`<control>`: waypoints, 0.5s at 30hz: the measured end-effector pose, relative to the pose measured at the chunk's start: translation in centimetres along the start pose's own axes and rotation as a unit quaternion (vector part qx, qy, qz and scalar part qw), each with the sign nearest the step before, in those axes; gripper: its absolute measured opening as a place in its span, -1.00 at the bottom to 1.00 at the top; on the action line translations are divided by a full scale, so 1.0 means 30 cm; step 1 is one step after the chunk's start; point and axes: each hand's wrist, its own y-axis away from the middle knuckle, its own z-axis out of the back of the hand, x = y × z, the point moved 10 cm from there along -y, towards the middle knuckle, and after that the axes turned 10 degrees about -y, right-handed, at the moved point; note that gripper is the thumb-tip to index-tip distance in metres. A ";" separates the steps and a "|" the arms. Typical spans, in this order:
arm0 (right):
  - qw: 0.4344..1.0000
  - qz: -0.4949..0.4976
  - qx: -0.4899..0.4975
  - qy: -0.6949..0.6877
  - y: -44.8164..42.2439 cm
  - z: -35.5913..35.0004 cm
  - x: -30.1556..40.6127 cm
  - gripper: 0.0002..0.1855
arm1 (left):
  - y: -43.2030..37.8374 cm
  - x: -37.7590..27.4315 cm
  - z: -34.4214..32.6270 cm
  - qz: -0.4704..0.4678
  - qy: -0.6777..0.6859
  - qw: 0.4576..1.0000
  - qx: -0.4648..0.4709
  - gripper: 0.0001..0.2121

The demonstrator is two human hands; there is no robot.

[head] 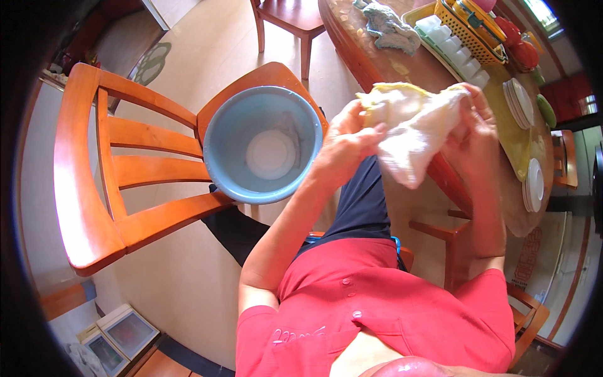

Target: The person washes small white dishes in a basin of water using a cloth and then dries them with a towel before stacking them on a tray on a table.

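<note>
A white cloth with yellow edging [409, 136] is stretched between my two hands, above my lap and beside the table edge. My left hand [351, 136] grips its left side, thumb over the fabric. On the other side, my right hand [476, 120] pinches the bunched edge, slightly blurred. The lower corner of the cloth hangs down, also blurred. To the left of my left hand, a light blue plastic basin [221, 165] holds water. A round white dish [269, 154] lies at its bottom, with a greyish, unclear shape beside it.
The basin rests on a wooden chair [136, 174]. On the wooden table [400, 70] are a crumpled blue-grey cloth [388, 28], a row of white cups [454, 52], a yellow basket [471, 30] and stacked white plates [518, 103]. Another chair [292, 16] stands ahead.
</note>
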 end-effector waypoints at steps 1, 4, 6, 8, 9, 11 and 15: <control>0.999 0.000 0.015 0.028 -0.016 0.023 0.059 -0.80 | -0.009 -0.005 -0.035 0.011 -0.021 1.000 0.007 -0.56; 0.981 0.066 -0.030 0.179 -0.084 0.024 0.196 -0.80 | -0.050 -0.004 -0.125 -0.018 -0.057 0.997 0.046 -0.61; 0.913 0.139 -0.032 0.382 -0.183 0.042 0.254 -0.77 | -0.045 -0.005 -0.123 -0.017 -0.079 0.996 0.034 -0.67; 0.724 0.217 -0.021 0.655 -0.204 0.031 0.273 -0.71 | -0.031 0.027 -0.077 0.009 -0.095 0.995 0.012 -0.67; 0.650 0.269 -0.023 0.710 -0.173 -0.019 0.260 -0.70 | -0.007 0.044 -0.018 0.024 -0.109 0.994 -0.011 -0.67; 0.483 0.369 -0.028 0.794 -0.062 -0.130 0.228 -0.68 | 0.042 0.074 0.177 0.036 -0.156 0.981 -0.109 -0.71; 0.725 0.321 0.101 0.600 0.079 -0.383 0.028 -0.71 | 0.314 0.053 0.760 0.064 -0.271 0.873 -0.400 -0.75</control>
